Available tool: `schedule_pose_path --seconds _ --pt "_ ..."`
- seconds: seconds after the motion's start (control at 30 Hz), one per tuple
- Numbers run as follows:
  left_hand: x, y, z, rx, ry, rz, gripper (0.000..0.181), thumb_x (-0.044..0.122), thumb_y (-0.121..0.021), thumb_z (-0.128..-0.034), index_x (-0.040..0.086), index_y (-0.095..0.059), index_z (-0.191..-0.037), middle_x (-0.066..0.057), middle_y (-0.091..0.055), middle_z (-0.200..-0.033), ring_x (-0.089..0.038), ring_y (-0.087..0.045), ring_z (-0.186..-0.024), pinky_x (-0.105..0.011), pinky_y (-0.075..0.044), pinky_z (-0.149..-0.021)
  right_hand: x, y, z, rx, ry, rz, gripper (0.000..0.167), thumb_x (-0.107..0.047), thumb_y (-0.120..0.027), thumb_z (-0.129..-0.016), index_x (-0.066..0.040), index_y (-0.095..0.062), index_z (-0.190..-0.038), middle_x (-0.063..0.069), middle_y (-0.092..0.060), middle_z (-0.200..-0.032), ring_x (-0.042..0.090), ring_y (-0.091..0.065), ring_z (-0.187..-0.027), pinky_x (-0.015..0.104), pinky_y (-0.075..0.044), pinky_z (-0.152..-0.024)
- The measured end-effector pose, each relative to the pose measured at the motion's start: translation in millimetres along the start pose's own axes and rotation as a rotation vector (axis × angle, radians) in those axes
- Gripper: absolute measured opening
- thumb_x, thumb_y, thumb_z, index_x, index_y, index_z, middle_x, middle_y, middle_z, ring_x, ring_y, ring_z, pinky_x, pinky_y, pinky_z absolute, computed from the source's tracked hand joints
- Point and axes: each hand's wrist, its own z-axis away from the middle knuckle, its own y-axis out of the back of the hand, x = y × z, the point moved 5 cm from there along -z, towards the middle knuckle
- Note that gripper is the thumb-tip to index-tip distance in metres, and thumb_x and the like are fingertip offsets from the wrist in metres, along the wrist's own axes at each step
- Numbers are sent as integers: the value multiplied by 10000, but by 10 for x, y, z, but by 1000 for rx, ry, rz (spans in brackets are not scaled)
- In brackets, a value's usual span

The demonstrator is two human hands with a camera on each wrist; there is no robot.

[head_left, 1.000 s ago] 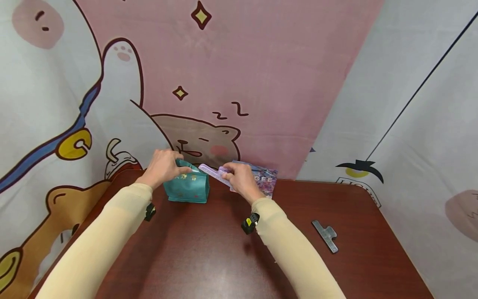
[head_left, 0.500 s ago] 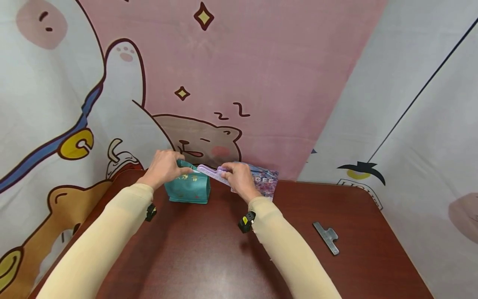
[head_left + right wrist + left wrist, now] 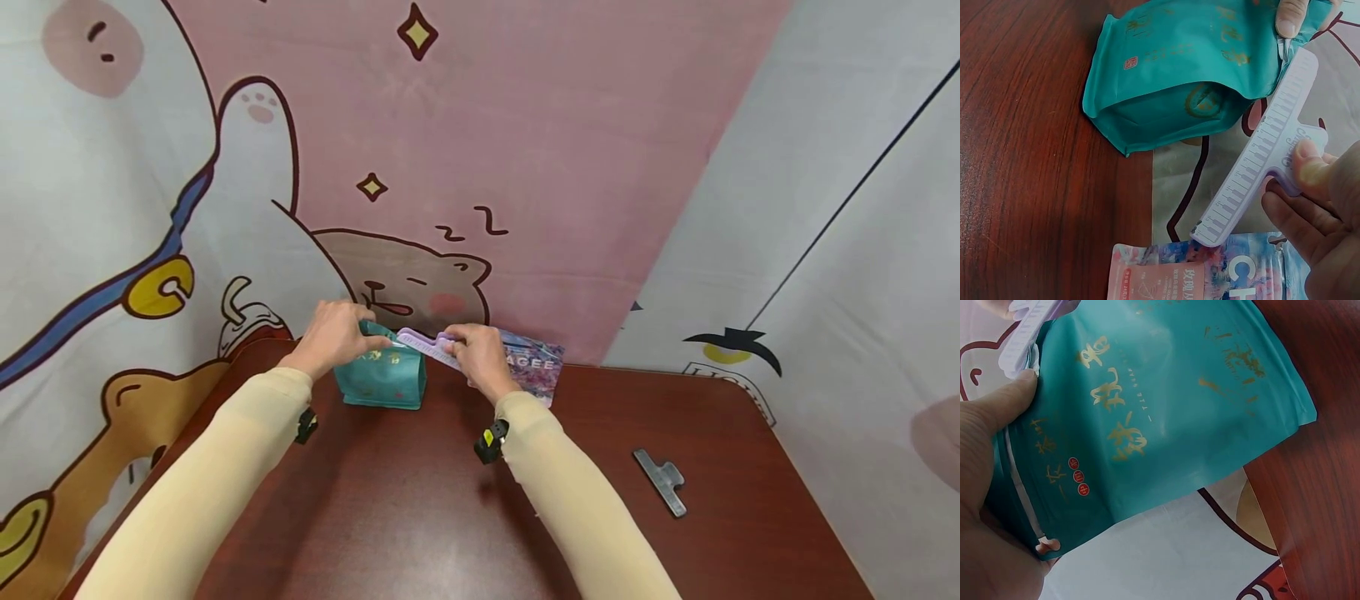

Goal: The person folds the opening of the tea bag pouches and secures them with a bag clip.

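A teal pouch with gold characters stands on the table's far left part. At its folded top edge, my left hand pinches the pouch, the thumb lying along the edge in the left wrist view. My right hand holds a lilac bag clip by its handles, thumb on one side and fingers on the other. The clip's far end meets the pouch's top corner beside the left thumb. How much of the edge lies between the clip's jaws I cannot tell.
Behind the right hand, a colourful printed pouch leans by the back cloth. A grey bag clip lies on the right of the brown table. Cartoon-printed cloth hangs along the table's back and sides.
The lilac clip has shifted slightly left, its end now overlapping the teal pouch's top corner a little more. The left hand keeps its pinch, and the head view has turned slightly.
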Motion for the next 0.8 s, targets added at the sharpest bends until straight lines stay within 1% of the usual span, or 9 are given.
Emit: schedule_pose_path --seconds 0.17,0.23,0.33,0.4,0.47,0.57,0.63,0.73,0.8 --pt "11 5 -5 -1 3 -6 511 379 -850 -853 -4 -766 -1180 -176 -763 -1127 -355 -683 -1012 -530 -415 -880 6 -4 -28 25 25 24 156 -96 -742 -948 -145 -822 -1072 119 -762 -1031 170 -585 -518 258 -419 -344" --pt "12 6 -4 0 -1 -6 494 379 -854 -848 4 -776 -1160 -166 -770 -1099 -340 -686 -969 -512 -410 -851 6 -8 -39 30 36 47 158 -106 -745 -949 -159 -826 -1075 108 -770 -1041 193 -639 -616 282 -453 -362" --pt "15 6 -4 6 -14 -8 477 386 -859 -842 16 -787 -1133 -154 -778 -1063 -321 -689 -920 -498 -415 -827 -5 -12 -54 31 51 86 167 -123 -741 -957 -179 -829 -1087 78 -779 -1071 217 -695 -750 322 -550 -509" --pt "15 3 -7 8 -24 -14 473 390 -860 -840 18 -790 -1123 -153 -780 -1052 -319 -693 -905 -499 -435 -827 -14 -16 -65 36 63 120 165 -135 -744 -955 -189 -831 -1085 50 -783 -1083 200 -701 -847 322 -571 -628" --pt "14 0 -8 8 -30 -18 474 392 -860 -841 16 -790 -1121 -155 -779 -1053 -321 -697 -909 -503 -450 -834 -20 -22 -71 37 62 131 161 -142 -748 -951 -193 -832 -1079 46 -784 -1079 208 -711 -819 317 -567 -640" --pt "13 1 -12 7 -36 -16 456 388 -860 -843 18 -794 -1102 -151 -781 -1030 -300 -692 -856 -475 -461 -795 -23 -33 -79 43 56 133 159 -137 -755 -943 -194 -833 -1069 54 -784 -1063 215 -706 -757 321 -551 -547" --pt "17 6 -12 9 -41 -13 441 387 -862 -841 25 -799 -1084 -139 -784 -1000 -268 -675 -796 -437 -447 -747 -28 -40 -85 49 67 131 161 -126 -757 -938 -182 -834 -1068 59 -785 -1060 221 -715 -772 322 -558 -567" --pt "16 10 -18 11 -52 -9 405 389 -864 -838 40 -805 -1034 -107 -778 -904 -217 -621 -682 -385 -399 -664 -27 -54 -92 56 81 111 161 -107 -753 -939 -169 -834 -1064 57 -788 -1044 206 -700 -841 306 -566 -674" --pt "17 13 -19 15 -63 -9 381 395 -864 -837 51 -806 -989 -84 -764 -845 -192 -588 -642 -362 -367 -639 -16 -66 -95 55 84 82 164 -94 -747 -941 -164 -834 -1061 62 -788 -1027 205 -687 -835 307 -560 -700"
